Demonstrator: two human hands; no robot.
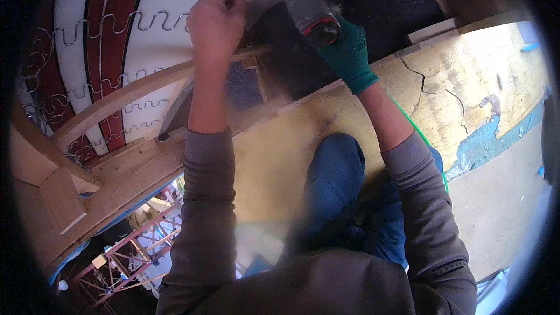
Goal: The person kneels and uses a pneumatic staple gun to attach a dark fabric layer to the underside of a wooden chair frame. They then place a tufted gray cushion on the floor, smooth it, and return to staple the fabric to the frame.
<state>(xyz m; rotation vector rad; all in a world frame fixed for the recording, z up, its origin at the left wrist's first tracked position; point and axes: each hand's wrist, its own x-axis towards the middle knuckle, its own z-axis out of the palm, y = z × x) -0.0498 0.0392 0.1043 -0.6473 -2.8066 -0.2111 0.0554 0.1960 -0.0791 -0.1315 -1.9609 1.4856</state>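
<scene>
My bare left hand (217,22) is closed, its fingers curled together beside a grey strip (265,1) at the top of the wooden furniture frame. What lies between those fingers, if anything, I cannot make out. In a green glove, my right hand (352,58) grips a staple gun (308,10), grey with a red and black end. The tool's front reaches over the grey strip and a dark fabric panel (385,11). From beside the right wrist, a thin green air hose (411,118) runs down along the forearm.
Curved wooden rails (125,92) and wavy metal springs (157,21) fill the left side of the frame. A worn yellow tabletop (280,151) with cracks and peeled blue patches lies in front of me. Below left stands a red metal rack (131,256).
</scene>
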